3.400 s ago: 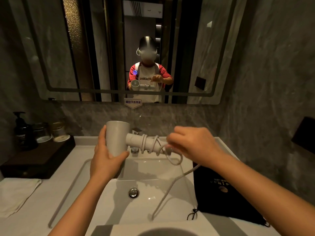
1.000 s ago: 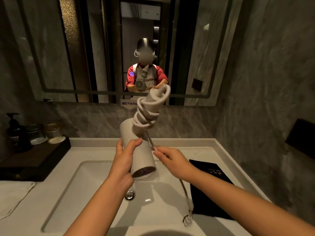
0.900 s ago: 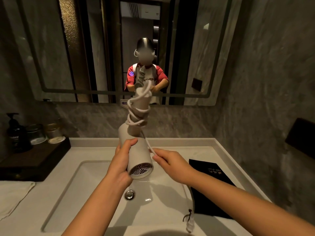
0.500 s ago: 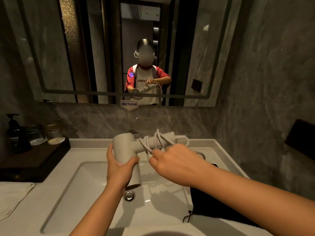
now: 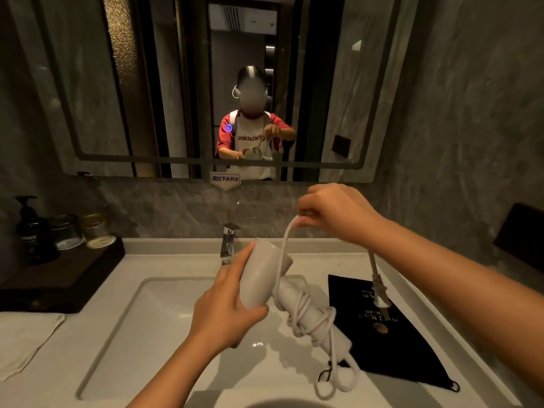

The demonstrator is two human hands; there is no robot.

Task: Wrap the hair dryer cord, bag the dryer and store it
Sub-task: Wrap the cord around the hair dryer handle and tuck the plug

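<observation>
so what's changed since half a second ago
The right hand rose, pulling the cord up over the hair dryer; its handle swung down toward the camera, and the plug now dangles free. The left hand still grips the barrel; the black bag stayed put.

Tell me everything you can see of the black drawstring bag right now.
The black fabric drawstring bag lies flat and empty-looking on the white counter, right of the sink basin. Gold printing marks its middle, and a dark cord loop shows at its near corner. The white hair dryer's handle and the dangling plug hang over it; neither hand touches it.
</observation>
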